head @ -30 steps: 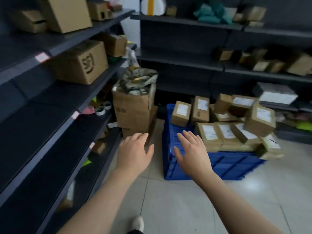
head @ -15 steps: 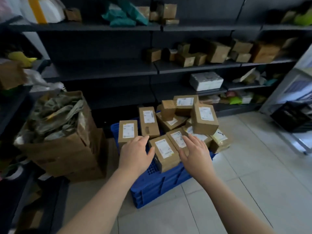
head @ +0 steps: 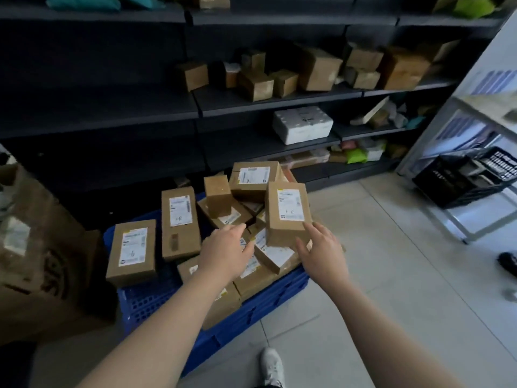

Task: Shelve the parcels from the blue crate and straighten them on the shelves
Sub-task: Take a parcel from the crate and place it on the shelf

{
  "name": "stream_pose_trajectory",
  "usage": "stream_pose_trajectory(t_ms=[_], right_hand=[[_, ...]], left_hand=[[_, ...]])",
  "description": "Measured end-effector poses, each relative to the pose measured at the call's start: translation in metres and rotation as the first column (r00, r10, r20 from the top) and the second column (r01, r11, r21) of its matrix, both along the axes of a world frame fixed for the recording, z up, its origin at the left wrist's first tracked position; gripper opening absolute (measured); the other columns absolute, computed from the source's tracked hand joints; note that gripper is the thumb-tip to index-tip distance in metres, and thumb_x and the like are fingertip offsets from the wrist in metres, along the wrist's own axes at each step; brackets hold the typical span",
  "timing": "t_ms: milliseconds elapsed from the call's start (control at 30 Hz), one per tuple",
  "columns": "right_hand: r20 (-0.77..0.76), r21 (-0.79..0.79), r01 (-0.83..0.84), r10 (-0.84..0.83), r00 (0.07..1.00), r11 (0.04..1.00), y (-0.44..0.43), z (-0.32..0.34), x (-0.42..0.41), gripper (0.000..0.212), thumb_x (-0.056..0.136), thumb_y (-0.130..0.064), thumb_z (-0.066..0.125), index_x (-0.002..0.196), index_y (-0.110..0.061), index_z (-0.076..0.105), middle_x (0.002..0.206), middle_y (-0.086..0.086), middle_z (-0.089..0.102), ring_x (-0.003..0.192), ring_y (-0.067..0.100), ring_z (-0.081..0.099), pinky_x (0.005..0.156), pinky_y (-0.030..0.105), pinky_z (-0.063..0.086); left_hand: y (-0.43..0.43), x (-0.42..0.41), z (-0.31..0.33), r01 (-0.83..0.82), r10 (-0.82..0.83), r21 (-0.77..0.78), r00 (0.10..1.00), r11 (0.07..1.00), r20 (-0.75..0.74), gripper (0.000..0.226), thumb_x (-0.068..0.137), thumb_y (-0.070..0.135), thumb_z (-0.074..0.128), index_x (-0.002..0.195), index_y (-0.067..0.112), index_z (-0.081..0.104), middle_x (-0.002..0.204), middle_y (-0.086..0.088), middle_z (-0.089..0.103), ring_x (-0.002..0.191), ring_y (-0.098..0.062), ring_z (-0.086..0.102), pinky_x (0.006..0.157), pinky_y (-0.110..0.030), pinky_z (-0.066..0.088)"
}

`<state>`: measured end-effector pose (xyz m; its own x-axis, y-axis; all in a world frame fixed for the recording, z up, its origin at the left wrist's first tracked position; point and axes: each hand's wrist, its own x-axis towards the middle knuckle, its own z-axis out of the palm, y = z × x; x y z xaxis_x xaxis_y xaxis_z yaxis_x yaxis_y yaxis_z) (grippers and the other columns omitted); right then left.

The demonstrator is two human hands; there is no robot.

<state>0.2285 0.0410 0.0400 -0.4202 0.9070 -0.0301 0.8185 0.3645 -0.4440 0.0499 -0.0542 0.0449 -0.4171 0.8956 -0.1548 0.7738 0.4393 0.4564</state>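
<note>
We are looking down at the blue crate [head: 268, 303] on the tiled floor [head: 391, 275], and it is heaped with brown parcels [head: 251, 278]. Both hands are hovering over the heap and holding nothing.

- **Left hand:** the left hand [head: 223, 253] is lying flat with fingers straight and close together and thumb out, above the flat parcels mid-crate. We cannot tell whether it is touching them.
- **Right hand:** the right hand [head: 321, 253] is spread wide at 5 o'clock of the upright parcel [head: 288, 217]. Its index fingertip is sitting at that parcel's lower right corner and its thumb is near the bottom edge, with nothing curling round.
- **Upright parcel:** it is standing slightly tilted on the heap, its white label facing us with a handwritten mark on it.
- **Other parcels:** the tall parcel [head: 180, 222] is lying label up at 10 o'clock of the left hand, and the low parcel [head: 131, 252] is lying just beside it at the crate's left end. The small cube parcel [head: 218, 197] is sitting on the heap at 12 o'clock of the left hand, with the wide parcel [head: 253, 177] behind it at 1 o'clock.

The dark shelves [head: 279, 103] are running behind the crate at 12 o'clock, carrying loose brown boxes [head: 319, 70] and a white foam box [head: 303, 124]. A big cardboard box [head: 42, 247] is standing at 9 o'clock of the crate. A black crate [head: 464, 180] is sitting well apart at 2 o'clock, and a white shoe [head: 272, 368] is showing at 6 o'clock.
</note>
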Motion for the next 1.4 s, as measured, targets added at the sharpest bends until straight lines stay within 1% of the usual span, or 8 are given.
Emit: stream_pose_trajectory(t_ms=[300,567,733,1000,1067,1167,1233,1400], right_hand=[[-0.004,-0.216,-0.018,0.018,1.0,0.976,0.131,-0.054,0.006,0.047,0.095,-0.037,0.045,0.141,-0.034,0.038,0.152,0.0,0.031,0.139,0.021,0.028,0.109,0.044,0.034],[-0.031,-0.363,-0.051,0.042,0.999,0.93,0.174,-0.098,-0.009,0.056,0.093,-0.041,0.043,0.141,-0.053,0.015,0.153,0.003,0.025,0.134,0.029,0.037,0.096,0.051,0.047],[-0.1,-0.446,-0.133,0.099,0.99,0.885,0.174,-0.113,-0.009,0.057,0.094,-0.03,0.045,0.143,-0.043,0.019,0.137,-0.003,0.041,0.09,0.014,0.056,0.069,0.034,0.053],[-0.158,-0.278,-0.229,0.191,0.969,0.933,0.151,-0.068,-0.006,0.054,0.093,-0.036,0.049,0.142,-0.04,0.026,0.136,-0.008,0.044,0.086,0.006,0.053,0.059,0.024,0.05],[-0.179,-0.211,-0.287,0.252,0.951,0.934,0.14,-0.051,-0.012,0.051,0.092,-0.033,0.05,0.139,-0.037,0.031,0.131,-0.01,0.047,0.087,0.003,0.048,0.062,0.017,0.042],[-0.172,-0.13,-0.364,0.34,0.924,0.922,0.114,-0.026,-0.03,0.051,0.092,-0.039,0.048,0.14,-0.036,0.03,0.137,-0.008,0.045,0.097,0.01,0.055,0.07,0.028,0.052],[-0.145,-0.081,-0.407,0.393,0.908,0.91,0.093,-0.009,-0.045,0.054,0.093,-0.043,0.045,0.144,-0.034,0.028,0.143,-0.001,0.041,0.108,0.016,0.056,0.078,0.037,0.054],[-0.145,0.033,-0.57,0.568,0.81,0.821,0.023,0.035,-0.084,0.056,0.094,-0.045,0.041,0.146,-0.031,0.026,0.148,0.002,0.037,0.117,0.018,0.052,0.086,0.033,0.05]], left_hand=[[0.126,0.023,-0.056,-0.121,0.153,-0.134,0.954,0.984,0.257,0.057,0.096,0.038,0.047,0.147,0.019,0.029,0.15,-0.005,0.031,0.131,-0.022,0.04,0.101,-0.033,0.038],[0.184,0.021,-0.104,-0.152,0.239,-0.241,0.889,0.959,0.392,0.079,0.094,0.038,0.051,0.15,0.033,-0.004,0.152,-0.005,0.026,0.128,-0.024,0.044,0.103,-0.043,0.042],[0.188,0.025,-0.117,-0.224,0.327,-0.251,0.782,0.942,0.53,0.083,0.094,0.033,0.053,0.148,0.04,-0.01,0.153,0.003,0.029,0.133,-0.021,0.039,0.105,-0.047,0.04],[0.148,0.028,-0.079,-0.399,0.355,-0.089,0.666,0.913,0.656,0.082,0.088,0.036,0.063,0.148,0.045,0.006,0.141,0.017,0.04,0.127,-0.011,0.042,0.103,-0.038,0.042],[0.129,0.024,-0.059,-0.447,0.352,-0.038,0.646,0.894,0.677,0.082,0.088,0.034,0.065,0.148,0.046,0.01,0.132,0.025,0.042,0.116,-0.003,0.046,0.096,-0.028,0.045],[0.092,0.018,-0.028,-0.536,0.38,0.022,0.626,0.844,0.681,0.081,0.088,0.032,0.064,0.148,0.044,0.011,0.123,0.031,0.039,0.102,0.007,0.045,0.079,-0.013,0.041],[0.063,0.014,-0.01,-0.594,0.409,0.063,0.624,0.802,0.666,0.081,0.088,0.036,0.063,0.148,0.044,0.009,0.128,0.027,0.037,0.109,0.004,0.043,0.082,-0.015,0.039],[-0.028,-0.001,0.025,-0.715,0.478,0.158,0.598,0.681,0.643,0.076,0.087,0.043,0.062,0.145,0.05,0.014,0.136,0.028,0.04,0.121,0.002,0.043,0.1,-0.029,0.041]])
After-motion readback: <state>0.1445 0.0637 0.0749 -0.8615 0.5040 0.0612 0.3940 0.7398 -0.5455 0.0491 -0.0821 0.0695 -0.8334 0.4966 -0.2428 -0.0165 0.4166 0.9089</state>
